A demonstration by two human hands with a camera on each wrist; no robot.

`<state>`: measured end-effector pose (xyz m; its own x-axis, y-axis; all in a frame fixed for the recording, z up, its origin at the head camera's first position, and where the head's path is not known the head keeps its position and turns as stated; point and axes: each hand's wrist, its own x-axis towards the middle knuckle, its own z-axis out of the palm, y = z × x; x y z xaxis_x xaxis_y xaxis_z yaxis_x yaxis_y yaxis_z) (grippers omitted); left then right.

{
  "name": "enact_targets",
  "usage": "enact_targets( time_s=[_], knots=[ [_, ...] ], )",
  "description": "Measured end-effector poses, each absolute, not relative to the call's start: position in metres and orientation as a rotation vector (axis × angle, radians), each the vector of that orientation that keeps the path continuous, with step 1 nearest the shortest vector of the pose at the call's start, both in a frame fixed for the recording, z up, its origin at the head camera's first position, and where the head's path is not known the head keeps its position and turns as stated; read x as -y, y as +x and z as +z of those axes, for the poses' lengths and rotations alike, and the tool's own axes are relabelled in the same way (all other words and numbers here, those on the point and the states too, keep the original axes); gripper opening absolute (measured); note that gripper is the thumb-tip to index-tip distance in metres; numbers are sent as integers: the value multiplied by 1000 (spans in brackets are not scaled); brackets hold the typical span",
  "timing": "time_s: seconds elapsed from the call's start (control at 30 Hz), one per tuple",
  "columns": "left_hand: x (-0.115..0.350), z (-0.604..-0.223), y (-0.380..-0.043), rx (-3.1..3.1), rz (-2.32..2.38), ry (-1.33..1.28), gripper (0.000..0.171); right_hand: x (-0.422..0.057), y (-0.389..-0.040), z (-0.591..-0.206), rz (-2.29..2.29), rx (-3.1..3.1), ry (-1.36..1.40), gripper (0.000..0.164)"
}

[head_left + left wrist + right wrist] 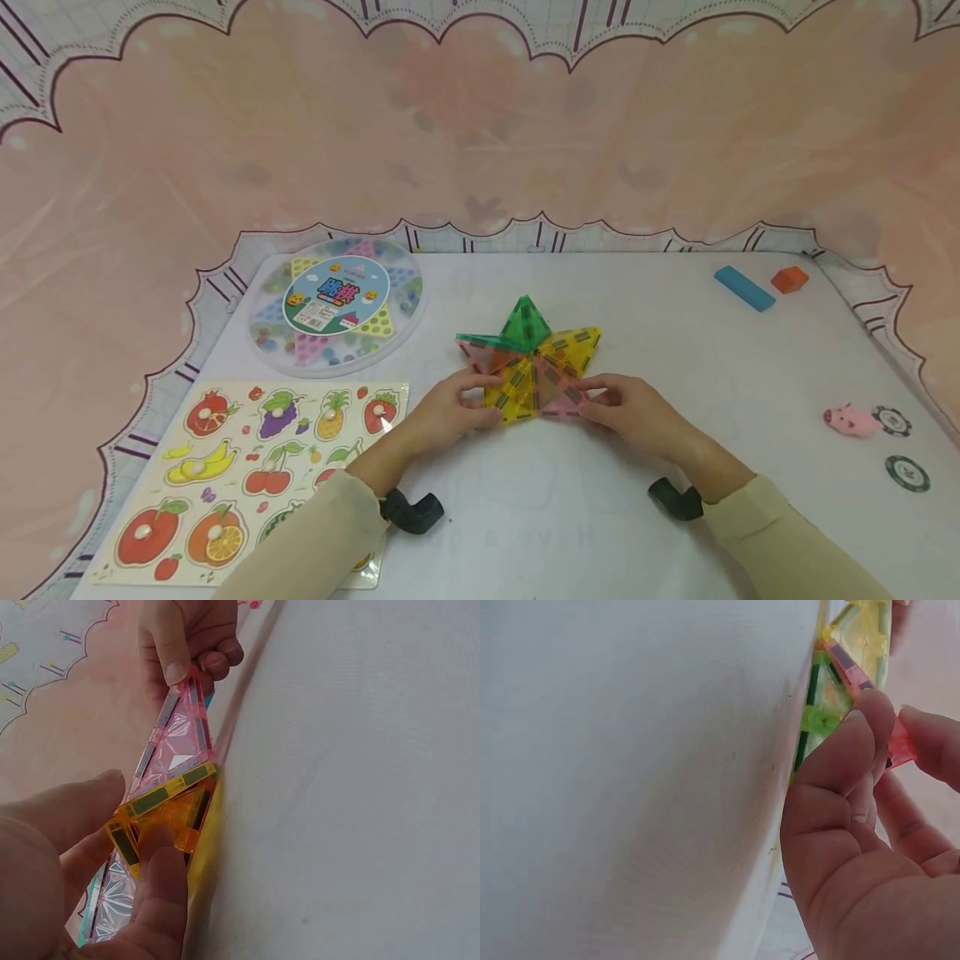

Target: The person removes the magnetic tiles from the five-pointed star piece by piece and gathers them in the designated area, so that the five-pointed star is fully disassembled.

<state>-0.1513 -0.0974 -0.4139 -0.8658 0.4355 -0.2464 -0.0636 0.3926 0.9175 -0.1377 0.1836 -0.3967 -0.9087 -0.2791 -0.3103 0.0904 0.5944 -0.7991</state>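
A star built of translucent magnetic tiles [525, 367] lies on the white table, with green, yellow and pink points. My left hand [453, 407] pinches the star's lower-left yellow point. In the left wrist view, thumb and fingers of the left hand [112, 877] sit on either side of the yellow tiles [161, 799]. My right hand [637, 414] pinches the tip of the lower-right pink point. The right wrist view shows the right hand [855, 825] with a pink tile [900, 746] between its thumb and fingers; green and yellow tiles show behind.
A round marble-game box [405, 333] stands at the back left, above a fruit puzzle board [300, 533]. At the right are a blue bar [744, 288], an orange block [790, 279], a pink pig figure [851, 420] and two round chips [907, 473].
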Motion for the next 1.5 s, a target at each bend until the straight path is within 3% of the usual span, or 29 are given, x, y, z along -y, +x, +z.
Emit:
enact_targets(
  time_s=[0.27, 0.57, 0.9, 1.5],
  knots=[
    [96, -412, -150, -2220, 1509, 341, 40, -182, -138, -399, -1244, -2426, -134, 42],
    [92, -382, -139, -2206, 1504, 341, 39, -182, -137, -397, -1240, -2499, -102, 41],
    [96, -412, -149, -2221, 1509, 355, 39, -184, -135, -395, -1249, -2498, -169, 37],
    [95, -415, -149, -2220, 1516, 358, 38, -184, -134, -393, -1226, -2506, -148, 34]
  ],
)
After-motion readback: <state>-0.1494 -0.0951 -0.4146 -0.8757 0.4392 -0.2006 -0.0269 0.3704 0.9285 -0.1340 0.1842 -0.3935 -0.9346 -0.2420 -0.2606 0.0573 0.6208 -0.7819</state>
